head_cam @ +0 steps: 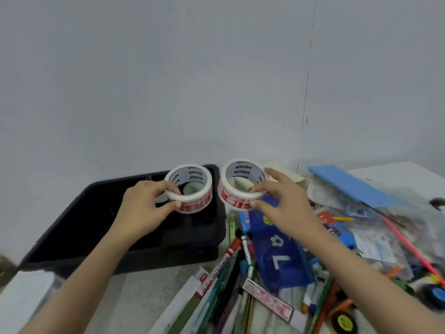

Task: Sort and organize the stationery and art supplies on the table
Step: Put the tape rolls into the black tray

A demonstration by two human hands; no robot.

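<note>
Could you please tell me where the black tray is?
The black tray sits left in the head view, against the wall, under the left hand holding tape.

Dim, flat light w/ soft focus overall, wide-angle warp at edges.

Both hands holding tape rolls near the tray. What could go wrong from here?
1. The right hand pinches its tape roll by the rim, over the black tray edge; if it slips, it could drop among the markers instead of into the tray.
2. The right forearm hangs low over the clutter; swinging left could scatter the markers.
The left hand holds the second roll well over the tray, so there is less risk there.
</note>
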